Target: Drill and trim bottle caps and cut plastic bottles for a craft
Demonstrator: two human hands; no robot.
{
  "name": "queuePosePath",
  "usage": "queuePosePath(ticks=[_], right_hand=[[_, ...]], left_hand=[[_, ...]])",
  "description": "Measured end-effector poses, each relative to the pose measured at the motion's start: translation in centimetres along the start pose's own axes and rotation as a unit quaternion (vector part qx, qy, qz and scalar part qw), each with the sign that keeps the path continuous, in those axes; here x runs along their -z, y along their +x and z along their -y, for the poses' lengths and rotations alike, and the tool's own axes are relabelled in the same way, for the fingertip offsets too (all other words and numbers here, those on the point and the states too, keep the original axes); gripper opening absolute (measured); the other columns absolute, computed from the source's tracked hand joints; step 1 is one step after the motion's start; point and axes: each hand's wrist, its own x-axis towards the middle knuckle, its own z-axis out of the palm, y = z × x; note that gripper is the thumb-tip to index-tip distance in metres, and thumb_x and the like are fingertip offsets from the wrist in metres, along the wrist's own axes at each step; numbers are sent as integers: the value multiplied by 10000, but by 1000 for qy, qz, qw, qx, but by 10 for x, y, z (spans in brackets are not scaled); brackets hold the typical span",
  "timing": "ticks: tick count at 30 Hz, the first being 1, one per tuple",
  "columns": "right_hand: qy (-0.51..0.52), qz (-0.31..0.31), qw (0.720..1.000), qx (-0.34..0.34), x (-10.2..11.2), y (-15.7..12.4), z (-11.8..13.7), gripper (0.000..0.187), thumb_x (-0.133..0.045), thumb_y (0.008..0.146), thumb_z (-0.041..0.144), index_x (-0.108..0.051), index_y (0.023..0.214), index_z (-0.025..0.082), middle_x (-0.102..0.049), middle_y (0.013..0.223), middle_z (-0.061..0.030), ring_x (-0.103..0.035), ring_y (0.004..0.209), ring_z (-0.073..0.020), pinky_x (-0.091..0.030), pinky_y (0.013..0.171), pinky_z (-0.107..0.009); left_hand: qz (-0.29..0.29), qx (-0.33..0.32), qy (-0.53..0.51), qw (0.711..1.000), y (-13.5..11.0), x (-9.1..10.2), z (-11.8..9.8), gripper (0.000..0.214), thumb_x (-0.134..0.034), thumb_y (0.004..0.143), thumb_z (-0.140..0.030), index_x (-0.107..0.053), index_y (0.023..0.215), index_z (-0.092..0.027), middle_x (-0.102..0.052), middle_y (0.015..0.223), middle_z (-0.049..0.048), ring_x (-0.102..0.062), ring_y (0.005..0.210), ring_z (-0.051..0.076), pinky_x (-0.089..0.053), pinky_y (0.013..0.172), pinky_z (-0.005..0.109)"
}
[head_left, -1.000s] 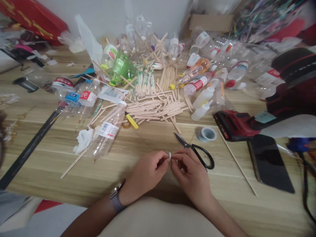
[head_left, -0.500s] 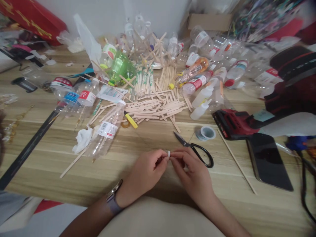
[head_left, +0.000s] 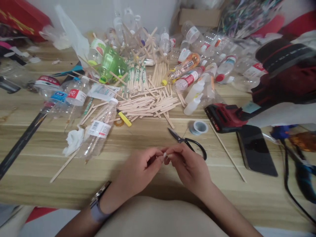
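- Clock hours are read around the small white piece [head_left: 165, 154], with 12 o'clock toward the wall. It sits at the fingertips, above the near part of the wooden table [head_left: 138, 138].
- The left hand [head_left: 140, 169] comes in from 8 o'clock, narrow — thumb and fingers pinched on the white piece. A watch [head_left: 100, 194] with a grey strap is on its wrist.
- The right hand [head_left: 191, 168] comes in from 4 o'clock, also narrow, its bent fingertips on the same piece and meeting those of the left. Just what the piece is, the blur and the fingers hide.
- At 2 o'clock, just beyond the right hand, lie black-handled scissors [head_left: 181, 140], blades parted slightly and pointing away to the left.
- Farther out at 2 o'clock lies a spool [head_left: 198, 127], with the battery end of a red and black power tool [head_left: 225, 117] beyond it.
- Toward 3 o'clock, one thin stick [head_left: 228, 153] lies on the table; past it is a dark phone [head_left: 258, 149], face up.
- Between 11 and 12 o'clock spreads a heap of flat wooden sticks [head_left: 148, 107].
- Toward 10 o'clock lies a yellow-handled tool [head_left: 124, 119], then a clear bottle [head_left: 100, 130] on its side — sticks show through its wall.
- At 11 o'clock, well apart from the hands, is a green bottle [head_left: 111, 62].
- At 1 o'clock are two small white squeeze bottles [head_left: 192, 106].
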Motion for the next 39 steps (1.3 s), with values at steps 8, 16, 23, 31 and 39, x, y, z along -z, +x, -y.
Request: queuePosePath(ticks=[8,16,23,31,39], right_hand=[[-132,-45,990,26,0,-3,5,127,-458,949,157,-535,869,217,-597,569,69,-579,443,-85,-416,459,-174],[-83,-19,996,-32,-4,-4,3,110,-465,946,213,-537,867,236,-571,492,85,-578,363,-104,-391,384,-192],[6,0,983,-186,-8,2,9,147,-480,935,339,-520,831,244,-550,424,89,-483,270,-104,-361,337,-211],[112,32,948,-297,-9,8,12,223,-486,903,434,-521,822,229,-545,416,75,-437,248,-97,-308,271,-186],[113,23,954,-276,-8,9,9,210,-528,884,402,-577,818,210,-521,430,75,-414,276,-83,-297,289,-185]], left_hand=[[21,29,7,999,-2,1,2,233,-546,897,-342,-714,995,-214,-611,666,-43,-515,590,111,-343,545,236],[-1,16,56,998,0,-2,1,203,-590,870,-292,-719,1013,-228,-564,625,-53,-483,563,110,-336,555,241],[-59,-160,204,964,-2,-9,10,147,-544,934,-227,-659,851,-190,-709,807,10,-623,755,159,-414,682,268],[-124,-330,396,848,-3,-11,17,270,-407,971,-133,-663,896,-167,-664,663,24,-584,610,165,-338,566,311],[-49,-115,150,981,2,-10,10,201,-493,916,-214,-677,840,-188,-647,675,-4,-543,611,128,-355,587,263]])
